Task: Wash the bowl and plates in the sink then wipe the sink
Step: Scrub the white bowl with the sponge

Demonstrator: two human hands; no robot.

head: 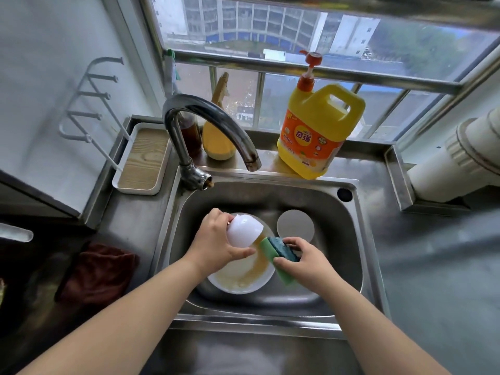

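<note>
Early stage, washing barely begun. Left hand [213,239] grips the bowl [244,230], tipped over the sink [349,239], with brownish liquid pouring out of it onto the plate [235,280] below. Right hand [303,262] is clamped round the sponge [281,255], held just beside the bowl's rim and not scrubbing yet as far as I can see.

The plate lies in the basin and still carries a brown film and puddle, so it's unwashed. A second white disc [295,228] sits further back in the basin; can't tell if it's a plate or a drain cover. Tap [211,125] looks off, no water visible. Soap jug [316,131] stands on the ledge behind the sink.

Left, by my read: scrub and rinse bowl, do plates, then wipe sink. A dark red cloth [100,272] lies on the worktop to the left.
</note>
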